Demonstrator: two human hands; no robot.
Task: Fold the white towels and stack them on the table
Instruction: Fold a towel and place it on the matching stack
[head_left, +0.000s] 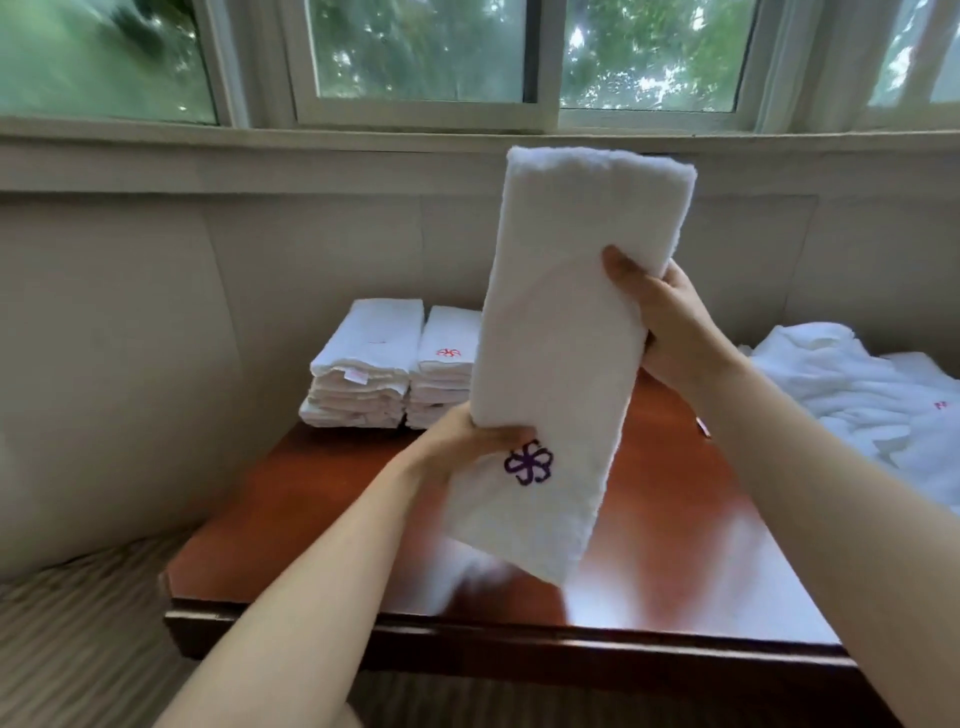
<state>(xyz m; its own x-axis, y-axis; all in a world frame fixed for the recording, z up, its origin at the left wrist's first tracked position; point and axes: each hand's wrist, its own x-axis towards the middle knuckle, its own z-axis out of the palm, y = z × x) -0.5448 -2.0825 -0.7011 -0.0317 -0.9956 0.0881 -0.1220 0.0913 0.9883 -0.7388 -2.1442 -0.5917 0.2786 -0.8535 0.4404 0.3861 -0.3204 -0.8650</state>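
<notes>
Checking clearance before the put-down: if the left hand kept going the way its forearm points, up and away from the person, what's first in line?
Probably the stacks of folded towels at the table's far side. The left hand grips the held towel, which goes along with it. One view, so depth is uncertain.

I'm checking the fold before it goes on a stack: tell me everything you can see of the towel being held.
The held towel is white terry, folded into a long narrow strip with a rounded fold at the top. It stands nearly upright, tilted, in the air above the table. A purple embroidered flower-like logo sits near its lower end. The left hand grips its lower left edge; the right hand pinches its right edge, higher up.
</notes>
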